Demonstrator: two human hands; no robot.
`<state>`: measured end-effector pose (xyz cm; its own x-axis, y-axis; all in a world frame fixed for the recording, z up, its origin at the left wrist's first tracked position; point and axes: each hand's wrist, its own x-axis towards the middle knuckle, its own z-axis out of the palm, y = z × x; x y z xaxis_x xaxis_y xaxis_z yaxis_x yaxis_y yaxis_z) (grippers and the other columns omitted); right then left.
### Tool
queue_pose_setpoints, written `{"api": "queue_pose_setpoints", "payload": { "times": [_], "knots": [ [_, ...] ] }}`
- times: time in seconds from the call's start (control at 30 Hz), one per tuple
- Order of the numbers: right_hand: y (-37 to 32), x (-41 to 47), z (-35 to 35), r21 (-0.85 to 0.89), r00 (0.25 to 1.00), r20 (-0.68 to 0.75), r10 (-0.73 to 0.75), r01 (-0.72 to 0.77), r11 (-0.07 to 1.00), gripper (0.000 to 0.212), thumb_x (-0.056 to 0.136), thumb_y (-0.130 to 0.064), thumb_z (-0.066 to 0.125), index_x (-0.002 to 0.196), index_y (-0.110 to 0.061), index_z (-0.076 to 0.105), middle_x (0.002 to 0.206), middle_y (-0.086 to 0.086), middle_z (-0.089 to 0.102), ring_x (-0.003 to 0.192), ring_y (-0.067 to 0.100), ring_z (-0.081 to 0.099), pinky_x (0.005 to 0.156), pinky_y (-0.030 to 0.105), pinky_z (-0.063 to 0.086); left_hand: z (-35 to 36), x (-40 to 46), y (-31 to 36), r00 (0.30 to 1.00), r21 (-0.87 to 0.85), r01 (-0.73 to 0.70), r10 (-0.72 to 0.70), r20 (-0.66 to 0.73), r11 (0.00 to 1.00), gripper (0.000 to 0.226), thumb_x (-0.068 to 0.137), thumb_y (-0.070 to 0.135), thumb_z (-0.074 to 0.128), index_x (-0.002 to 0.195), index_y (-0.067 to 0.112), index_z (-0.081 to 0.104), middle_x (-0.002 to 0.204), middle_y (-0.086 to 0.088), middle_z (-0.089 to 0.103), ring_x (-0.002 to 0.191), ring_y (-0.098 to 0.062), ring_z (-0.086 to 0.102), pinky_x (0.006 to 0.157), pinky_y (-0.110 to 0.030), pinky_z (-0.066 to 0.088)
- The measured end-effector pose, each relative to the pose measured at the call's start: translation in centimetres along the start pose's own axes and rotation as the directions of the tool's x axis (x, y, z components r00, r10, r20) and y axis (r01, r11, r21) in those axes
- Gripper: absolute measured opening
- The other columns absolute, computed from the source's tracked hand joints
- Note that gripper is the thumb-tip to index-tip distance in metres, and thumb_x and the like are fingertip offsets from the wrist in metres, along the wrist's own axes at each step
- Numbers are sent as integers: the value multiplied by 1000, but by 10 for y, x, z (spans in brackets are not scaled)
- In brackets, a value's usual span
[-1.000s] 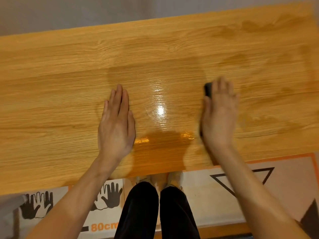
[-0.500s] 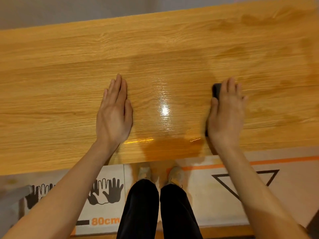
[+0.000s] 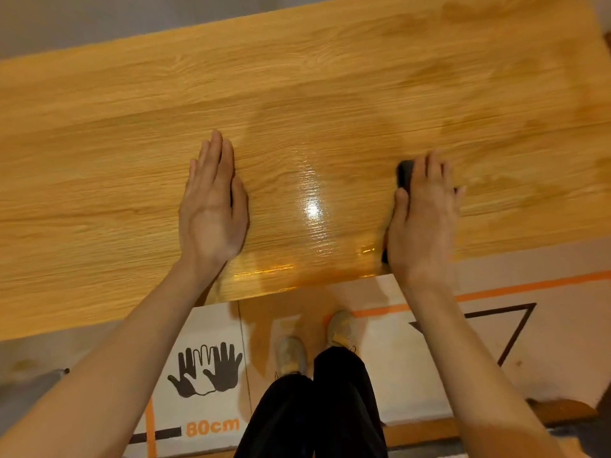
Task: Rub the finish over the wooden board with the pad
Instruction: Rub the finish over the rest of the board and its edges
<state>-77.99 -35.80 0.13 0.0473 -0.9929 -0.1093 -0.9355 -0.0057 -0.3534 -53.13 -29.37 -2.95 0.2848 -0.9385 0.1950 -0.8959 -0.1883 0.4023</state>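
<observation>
1. The dark pad [image 3: 405, 173] lies flat on the wooden board [image 3: 132, 133], near its front edge and right of centre. Only its far left corner and a sliver along the palm show; the rest is covered.
2. The right hand [image 3: 425, 219] presses down on the pad with its fingers [image 3: 436, 170] straight and close together, thumb lying along the pad's left side. I judge the flat palm spreads pressure evenly so the finish goes on without ridges.
3. The left hand [image 3: 213, 203] rests flat on the bare board, well apart from the pad, fingers straight and held together, holding nothing. It probably steadies the board against the rubbing strokes.
4. Between the hands a wet glossy patch [image 3: 312, 206] reflects a light overhead, and darker damp streaks reach toward the board's far right corner. The left part looks dry and matt, so I judge the coating is partly done.
5. Below the board's front edge is a printed floor mat [image 3: 413, 358] with hand outlines [image 3: 206, 370], an "80cm" mark [image 3: 212, 427], a dark triangle outline and orange tape lines. The person's dark trousers and light shoes [image 3: 291, 353] stand on it.
</observation>
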Motion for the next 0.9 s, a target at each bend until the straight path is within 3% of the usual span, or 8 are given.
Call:
{"api": "queue_pose_setpoints", "payload": {
  "times": [0.13,0.23,0.33,0.4,0.53,0.7,0.77,0.9],
  "knots": [
    [-74,-43,44,-44,954,107,-279,285,958,55,104,-13,32,153,-14,8,163,6,2,150,25,-2,120,42,-8,-3,4,1,997,13,36,-37,63,999,50,107,15,33,155,0,26,165,-14,20,154,-27,14,126,-35,7],
    [-64,-51,39,-46,881,182,-436,451,891,52,105,-20,32,153,-15,11,163,2,3,150,21,-1,119,40,-10,-4,3,2,994,26,39,-41,98,999,53,108,18,32,156,1,22,166,-13,15,155,-26,10,126,-34,5],
    [0,-29,6,-15,965,16,-260,261,965,48,104,-20,36,151,-11,27,160,6,20,149,24,14,122,46,8,-5,4,3,989,-4,70,-69,132,998,55,108,23,33,157,3,19,167,-10,11,155,-24,6,127,-33,2],
    [32,-18,-13,35,994,-32,-109,110,993,47,104,-19,35,150,-11,27,160,8,20,149,24,13,122,43,6,-9,4,2,987,-20,47,-43,156,999,56,107,24,35,157,2,20,167,-11,11,155,-26,5,127,-37,3],
    [32,-13,-9,-7,995,-73,-60,60,998,47,104,-17,32,151,-10,25,160,8,17,149,25,10,122,41,2,-16,-22,10,962,-7,-161,159,223,987,53,108,19,35,156,1,23,166,-14,15,154,-29,10,125,-35,0],
    [4,-22,8,-42,993,-108,47,-52,998,48,104,-19,30,151,-11,24,161,7,17,149,24,11,121,41,6,-12,-53,20,953,-8,-190,186,239,982,53,108,21,25,157,1,17,167,-14,10,155,-26,6,127,-40,4],
    [-28,-42,25,-70,994,-102,-26,19,997,49,104,-18,30,152,-14,21,161,5,16,149,24,11,121,44,11,-9,-52,20,955,6,-195,189,230,981,53,108,22,25,157,1,18,167,-14,11,155,-27,7,127,-40,5],
    [-76,-92,57,-42,938,20,-347,348,937,49,106,-22,30,153,-15,17,162,2,11,150,21,5,122,40,0,-8,-53,18,958,27,-201,191,213,979,52,109,22,26,157,2,19,167,-12,11,155,-23,7,125,-32,0]
  ]
}}
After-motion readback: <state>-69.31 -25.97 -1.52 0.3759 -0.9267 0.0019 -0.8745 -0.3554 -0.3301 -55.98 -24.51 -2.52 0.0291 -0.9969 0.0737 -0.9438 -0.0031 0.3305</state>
